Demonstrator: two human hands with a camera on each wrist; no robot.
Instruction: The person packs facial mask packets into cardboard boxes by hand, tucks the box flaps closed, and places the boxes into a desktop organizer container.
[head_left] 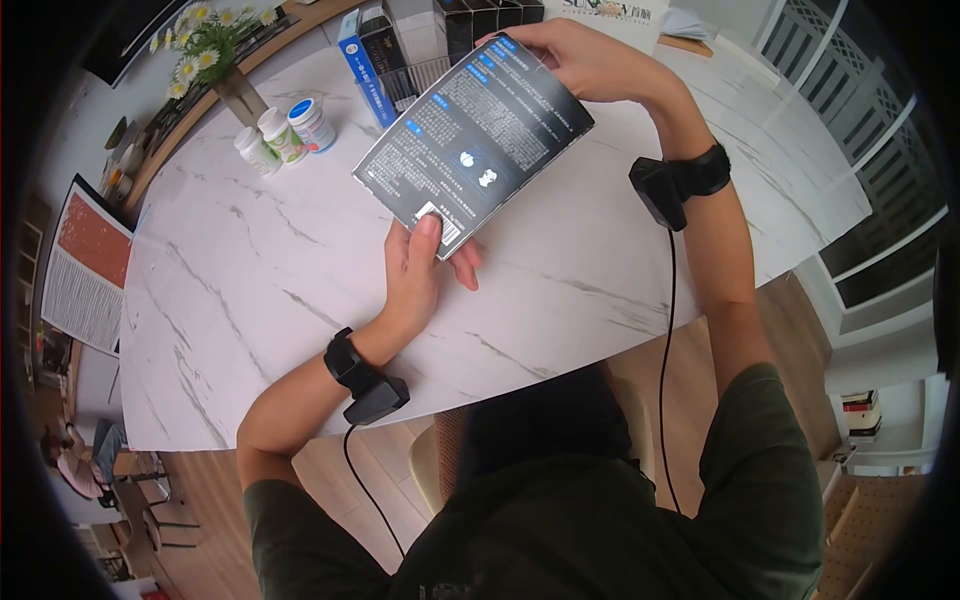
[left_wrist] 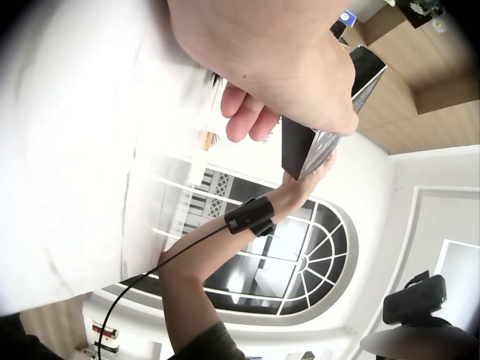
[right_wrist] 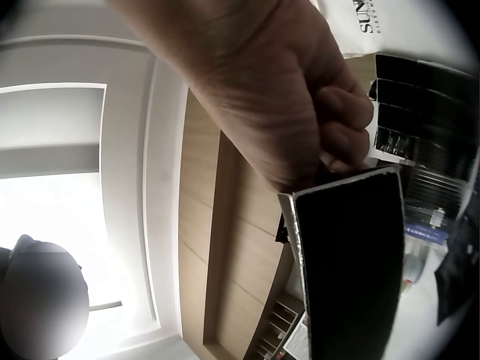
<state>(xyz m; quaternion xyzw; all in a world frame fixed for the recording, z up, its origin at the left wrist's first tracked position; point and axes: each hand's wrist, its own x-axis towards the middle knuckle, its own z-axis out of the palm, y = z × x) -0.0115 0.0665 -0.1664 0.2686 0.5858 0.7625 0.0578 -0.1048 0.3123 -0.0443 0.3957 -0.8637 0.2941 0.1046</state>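
Note:
A dark flat box (head_left: 500, 130) with white and blue print, two white figures and a barcode is held tilted above the marble-patterned table. The left hand (head_left: 415, 270) pinches its lower corner, thumb on the printed face beside the barcode, other fingers behind. At the far top corner the right hand (head_left: 600, 60) grips the box, its fingers partly hidden. In the left wrist view the left hand (left_wrist: 270, 60) covers part of the box (left_wrist: 298, 146). The right wrist view shows the right hand (right_wrist: 277, 97) with curled fingers at the edge of the black box side (right_wrist: 349, 262).
Three small bottles (head_left: 285, 132) stand at the back left, near a vase of daisies (head_left: 240, 98). Behind the held box are a blue box (head_left: 362, 75) and several black boxes (head_left: 485, 18). A cable (head_left: 668, 350) hangs from the right wrist camera past the table edge.

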